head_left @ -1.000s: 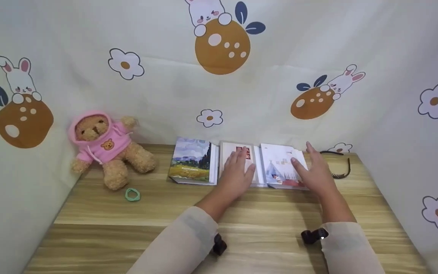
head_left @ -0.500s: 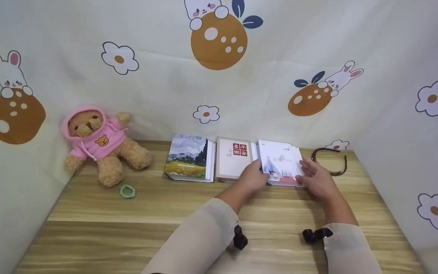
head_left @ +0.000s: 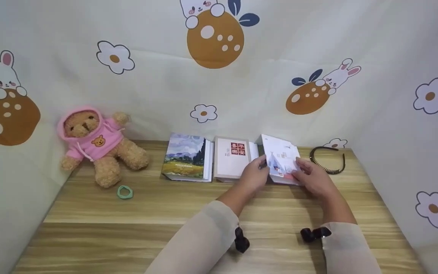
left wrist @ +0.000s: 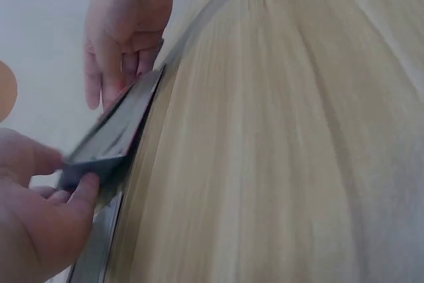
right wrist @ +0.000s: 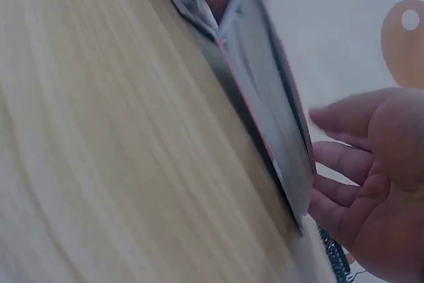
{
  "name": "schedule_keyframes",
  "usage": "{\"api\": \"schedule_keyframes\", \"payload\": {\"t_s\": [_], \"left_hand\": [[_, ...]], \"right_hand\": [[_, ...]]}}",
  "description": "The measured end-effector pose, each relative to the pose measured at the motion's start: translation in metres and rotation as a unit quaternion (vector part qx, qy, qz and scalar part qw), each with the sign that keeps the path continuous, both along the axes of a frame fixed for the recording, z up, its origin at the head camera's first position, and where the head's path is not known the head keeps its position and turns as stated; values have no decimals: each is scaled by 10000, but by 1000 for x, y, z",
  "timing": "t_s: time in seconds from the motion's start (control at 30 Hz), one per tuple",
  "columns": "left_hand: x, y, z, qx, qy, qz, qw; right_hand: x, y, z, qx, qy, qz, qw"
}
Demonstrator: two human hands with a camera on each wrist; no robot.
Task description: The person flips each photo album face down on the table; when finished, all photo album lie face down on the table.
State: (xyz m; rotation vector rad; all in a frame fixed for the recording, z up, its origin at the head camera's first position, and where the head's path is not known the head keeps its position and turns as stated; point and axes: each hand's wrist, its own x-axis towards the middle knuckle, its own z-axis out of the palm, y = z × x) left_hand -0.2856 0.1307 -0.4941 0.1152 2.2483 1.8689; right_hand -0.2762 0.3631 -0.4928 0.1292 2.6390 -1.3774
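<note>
A white photo album (head_left: 280, 156) with a blue tent drawing lies tilted, its left side raised off the table. My left hand (head_left: 255, 175) grips that raised side, the thumb above and a finger beneath in the left wrist view. My right hand (head_left: 314, 177) holds the opposite edge, fingers curled against it and thumb near the cover. Close on the left lies a beige album (head_left: 224, 163) with red squares bearing characters. Further left is a third album (head_left: 186, 158) with a painted landscape cover. The white album's underside is mostly hidden.
A teddy bear (head_left: 99, 140) in a pink hoodie leans against the patterned backdrop (head_left: 158, 87) at left. In front of it is a green ring-shaped band (head_left: 124, 192). A black toothed headband (head_left: 329, 167) lies right of the right hand on the wooden table (head_left: 127, 236).
My left hand has moved right, from over the beige album to the white album's left side. My right hand has come down to its right edge. The white album's left side has risen.
</note>
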Motion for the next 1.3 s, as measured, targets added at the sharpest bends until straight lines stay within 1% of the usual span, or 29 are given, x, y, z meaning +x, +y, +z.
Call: {"api": "schedule_keyframes", "payload": {"t_s": [0.07, 0.17, 0.23, 0.3, 0.37, 0.47, 0.6, 0.67, 0.77, 0.87, 1.0, 1.17, 1.23, 1.3], "left_hand": [[0, 4, 2, 325, 9, 88, 9994], [1, 10, 8, 878, -132, 41, 9960], [2, 13, 13, 1171, -251, -12, 9928], [3, 16, 17, 1378, -321, -29, 9899], [5, 18, 21, 1400, -313, 9, 9897], [8, 20, 26, 1306, -258, 36, 9911], [11, 22, 29, 1169, -195, -15, 9929], [12, 21, 29, 1150, -76, -84, 9933], [10, 19, 27, 1101, 196, -160, 9936], [8, 16, 23, 1061, 289, -151, 9938], [6, 15, 19, 983, 200, -144, 9948], [6, 17, 19, 1046, 99, -186, 9943], [7, 17, 18, 1270, -139, -298, 9914], [7, 18, 16, 1487, -428, -510, 9866]], "right_hand": [[2, -3, 6, 38, 39, 30, 10000], [5, -11, 15, 125, 155, 91, 9998], [7, -18, 21, 54, 251, 87, 9996], [10, -24, 26, -220, 398, 77, 9989], [12, -30, 31, -634, 555, 112, 9964], [15, -37, 37, -1319, 671, 226, 9887], [16, -44, 41, -1831, 650, 358, 9803], [16, -45, 41, -1936, 593, 339, 9787], [15, -44, 37, -2042, 438, 249, 9776], [13, -42, 32, -2020, 276, 190, 9788], [13, -41, 29, -1937, 182, 214, 9807], [14, -37, 34, -2062, 179, 184, 9782], [14, -33, 38, -2022, 325, 94, 9788], [14, -28, 42, -1843, 602, -93, 9810]]}}
